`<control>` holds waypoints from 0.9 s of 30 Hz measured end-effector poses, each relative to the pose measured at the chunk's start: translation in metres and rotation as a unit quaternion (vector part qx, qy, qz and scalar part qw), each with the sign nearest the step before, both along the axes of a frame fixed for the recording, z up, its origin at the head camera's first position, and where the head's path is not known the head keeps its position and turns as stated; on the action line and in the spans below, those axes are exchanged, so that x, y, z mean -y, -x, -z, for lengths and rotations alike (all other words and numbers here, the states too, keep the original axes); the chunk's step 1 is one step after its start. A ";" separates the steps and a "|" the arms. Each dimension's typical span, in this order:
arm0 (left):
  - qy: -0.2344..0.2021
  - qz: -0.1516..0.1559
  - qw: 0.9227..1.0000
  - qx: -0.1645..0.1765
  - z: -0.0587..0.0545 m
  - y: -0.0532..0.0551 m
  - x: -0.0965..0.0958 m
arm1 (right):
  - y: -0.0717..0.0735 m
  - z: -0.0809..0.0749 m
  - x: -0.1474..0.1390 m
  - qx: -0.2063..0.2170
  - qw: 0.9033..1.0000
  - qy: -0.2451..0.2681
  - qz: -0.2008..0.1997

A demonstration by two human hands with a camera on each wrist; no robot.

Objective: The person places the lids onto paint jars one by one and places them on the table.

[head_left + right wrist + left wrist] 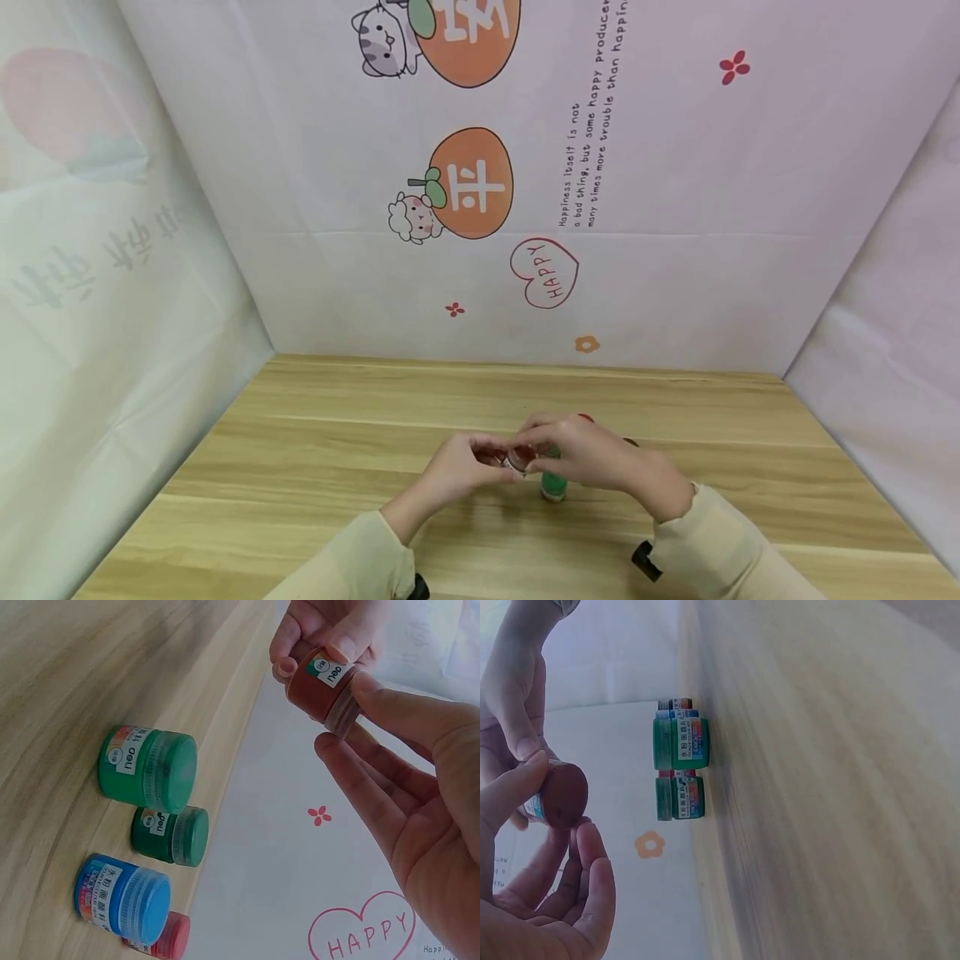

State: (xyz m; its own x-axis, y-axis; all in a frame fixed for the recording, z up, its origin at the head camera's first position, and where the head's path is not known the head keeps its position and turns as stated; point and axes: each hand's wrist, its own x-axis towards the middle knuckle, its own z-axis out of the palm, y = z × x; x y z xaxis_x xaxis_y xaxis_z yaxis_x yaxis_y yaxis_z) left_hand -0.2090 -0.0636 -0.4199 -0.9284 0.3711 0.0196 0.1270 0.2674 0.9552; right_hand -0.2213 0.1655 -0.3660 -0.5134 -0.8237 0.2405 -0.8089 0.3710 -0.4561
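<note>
A small paint jar [315, 684] with reddish-brown paint and a clear lid [343, 712] is held between both hands above the table. My left hand [463, 468] grips the jar's body, thumb on one side and fingers on the other. From the opposite side, my right hand [588, 450] pinches the lid between thumb and fingertips. The jar is tilted, its brown base [565, 796] showing in the left wrist view. Below the right hand in the head view stands a green paint jar [553, 487], partly covered by that hand.
In the right wrist view, a bright green jar [124, 776], a darker green jar [154, 831], a blue jar [109, 894] and a red jar [174, 936] stand grouped on the wooden table [345, 433]. Printed white sheeting [660, 275] rises behind the table and along both sides.
</note>
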 end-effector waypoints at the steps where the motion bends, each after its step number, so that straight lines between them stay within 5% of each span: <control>1: 0.002 0.000 1.000 -0.001 0.000 0.000 0.000 | -0.001 0.000 0.000 0.004 1.000 -0.001 0.002; 27: -0.009 0.033 0.999 0.001 -0.003 -0.002 -0.005 | 0.000 -0.002 -0.003 0.020 0.999 0.015 -0.025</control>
State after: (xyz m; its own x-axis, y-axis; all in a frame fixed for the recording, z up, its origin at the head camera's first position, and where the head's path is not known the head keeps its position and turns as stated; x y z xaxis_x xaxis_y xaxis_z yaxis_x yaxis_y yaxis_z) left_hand -0.2071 -0.0583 -0.4170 -0.9018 0.4313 0.0251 0.1421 0.2412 0.9600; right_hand -0.2212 0.1690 -0.3636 -0.4809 -0.8413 0.2466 -0.8075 0.3155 -0.4985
